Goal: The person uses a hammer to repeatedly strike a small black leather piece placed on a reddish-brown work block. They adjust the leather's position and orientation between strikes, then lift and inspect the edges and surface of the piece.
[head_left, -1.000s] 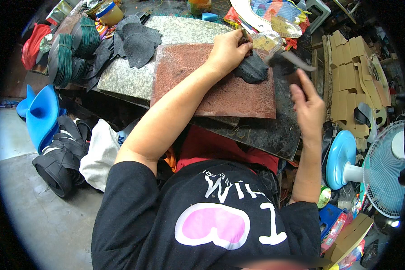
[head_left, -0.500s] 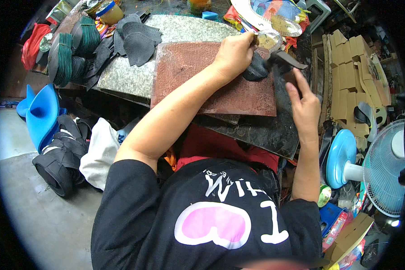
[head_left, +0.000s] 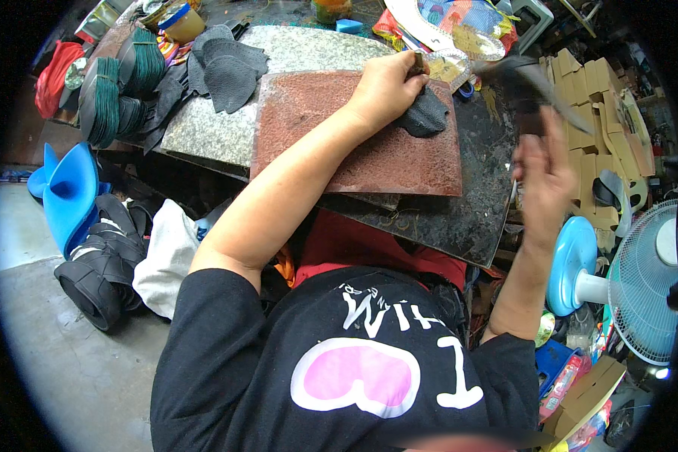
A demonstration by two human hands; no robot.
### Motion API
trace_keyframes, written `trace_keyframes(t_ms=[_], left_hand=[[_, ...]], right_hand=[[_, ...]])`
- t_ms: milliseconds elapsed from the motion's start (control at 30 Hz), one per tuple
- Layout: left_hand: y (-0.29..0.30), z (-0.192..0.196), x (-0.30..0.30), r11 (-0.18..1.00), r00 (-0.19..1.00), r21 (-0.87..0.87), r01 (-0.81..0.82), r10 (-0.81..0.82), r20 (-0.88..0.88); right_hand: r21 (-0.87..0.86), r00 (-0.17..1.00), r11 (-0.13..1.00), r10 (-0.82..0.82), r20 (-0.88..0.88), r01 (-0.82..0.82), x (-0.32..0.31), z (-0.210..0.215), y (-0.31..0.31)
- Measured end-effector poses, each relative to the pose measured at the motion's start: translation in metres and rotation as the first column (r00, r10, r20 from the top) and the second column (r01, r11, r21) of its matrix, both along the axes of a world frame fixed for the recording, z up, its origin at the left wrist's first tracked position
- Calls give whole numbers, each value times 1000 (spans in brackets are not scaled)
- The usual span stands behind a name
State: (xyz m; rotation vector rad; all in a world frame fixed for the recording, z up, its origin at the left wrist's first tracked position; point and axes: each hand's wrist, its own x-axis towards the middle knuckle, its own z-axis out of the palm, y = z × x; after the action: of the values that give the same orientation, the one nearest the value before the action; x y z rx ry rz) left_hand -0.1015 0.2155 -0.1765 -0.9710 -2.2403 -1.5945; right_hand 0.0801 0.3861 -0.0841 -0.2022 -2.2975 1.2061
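Note:
My left hand (head_left: 384, 87) is closed around a short dark tool (head_left: 416, 65) that stands up from the fist; most of it is hidden by the fingers. Beneath that fist a black leather piece (head_left: 427, 114) lies on a reddish-brown board (head_left: 316, 135). My right hand (head_left: 544, 169) grips a hammer and is smeared by motion. The dark hammer head (head_left: 533, 83) is raised to the right of the board, apart from the tool.
Stacked leather pieces (head_left: 233, 71) lie on a speckled stone slab (head_left: 211, 128) at left. Spools of dark green cord (head_left: 102, 98) and a yellowish tub (head_left: 182, 22) stand beyond. Cardboard boxes (head_left: 580, 98) and a fan (head_left: 644, 279) are at right.
The hammer has swung up and to the right, away from my left fist, with my right hand. My left hand has shifted slightly left with the tool and leather piece.

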Motion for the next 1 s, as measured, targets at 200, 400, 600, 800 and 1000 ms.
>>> trace_keyframes(t_ms=[200, 400, 600, 800, 1000], left_hand=[[9, 10, 13, 983, 940, -178, -35, -28, -339], [5, 2, 11, 988, 978, -132, -85, 57, -202], [5, -11, -8, 921, 864, 389, 14, -207, 458], [4, -8, -3, 991, 961, 132, 12, -48, 272], [1, 6, 7, 995, 990, -100, 17, -30, -135]], right_hand=[[-52, 945, 982, 158, -287, -180, -7, 7, -15], [366, 993, 930, -75, 90, 37, -13, -51, 3], [357, 965, 934, -116, 234, 26, -5, -70, 7], [13, 961, 1000, 3, 278, -7, -7, -49, 5], [-103, 888, 992, 18, -459, -73, 9, 31, -14]])
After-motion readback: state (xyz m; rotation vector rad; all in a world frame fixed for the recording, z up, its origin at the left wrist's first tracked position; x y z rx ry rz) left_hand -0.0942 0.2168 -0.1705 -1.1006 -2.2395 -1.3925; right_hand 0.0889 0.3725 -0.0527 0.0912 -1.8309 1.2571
